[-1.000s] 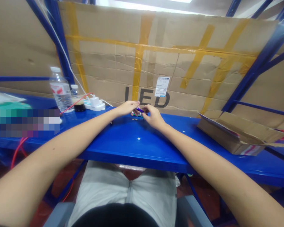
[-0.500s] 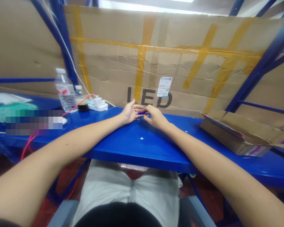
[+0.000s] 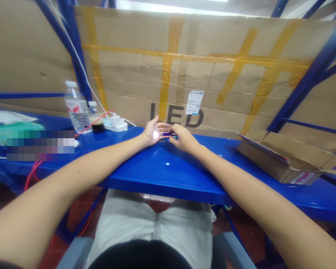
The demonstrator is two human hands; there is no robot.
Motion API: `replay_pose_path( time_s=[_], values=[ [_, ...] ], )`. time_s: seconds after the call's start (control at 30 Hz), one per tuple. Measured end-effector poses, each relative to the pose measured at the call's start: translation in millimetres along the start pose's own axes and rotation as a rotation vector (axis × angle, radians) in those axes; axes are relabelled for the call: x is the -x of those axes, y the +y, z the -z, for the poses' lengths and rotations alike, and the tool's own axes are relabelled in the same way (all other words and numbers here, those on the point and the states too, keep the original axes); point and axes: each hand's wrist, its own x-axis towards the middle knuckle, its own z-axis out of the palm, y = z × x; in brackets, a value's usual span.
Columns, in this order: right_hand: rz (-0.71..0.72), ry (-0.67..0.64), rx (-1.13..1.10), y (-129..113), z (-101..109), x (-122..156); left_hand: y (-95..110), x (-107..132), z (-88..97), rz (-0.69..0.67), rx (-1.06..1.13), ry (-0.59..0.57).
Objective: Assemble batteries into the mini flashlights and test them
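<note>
My right hand (image 3: 182, 137) is closed on a small purple torch (image 3: 168, 134) that lies roughly level over the blue table (image 3: 168, 175). Its tip points left at my left hand (image 3: 152, 132), which is held palm up with the fingers spread. A bright white spot of light falls on that palm. Small dark and green bits lie on the table just under the two hands; I cannot make out what they are.
A water bottle (image 3: 76, 107), a small dark-filled bottle (image 3: 95, 121) and a white power strip (image 3: 116, 123) with a red cable stand at the back left. An open cardboard box (image 3: 285, 157) lies at the right. A taped cardboard sheet marked LED (image 3: 184, 74) backs the table.
My left hand has let go of the torch and opened palm up beside it. A light spot has appeared on the palm. The view shifted slightly to the left.
</note>
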Motion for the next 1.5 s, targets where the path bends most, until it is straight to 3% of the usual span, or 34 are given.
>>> replay_pose_path(
  time_s=[0.9, 1.5],
  values=[
    [-0.012, 0.020, -0.049, 0.3, 1.8, 0.8, 2.9, -0.4, 7.9, 0.066, -0.019, -0.144],
    [-0.017, 0.027, -0.059, -2.9, 4.6, -0.5, 10.7, 4.0, 4.9, 0.072, 0.011, -0.170]
  ],
)
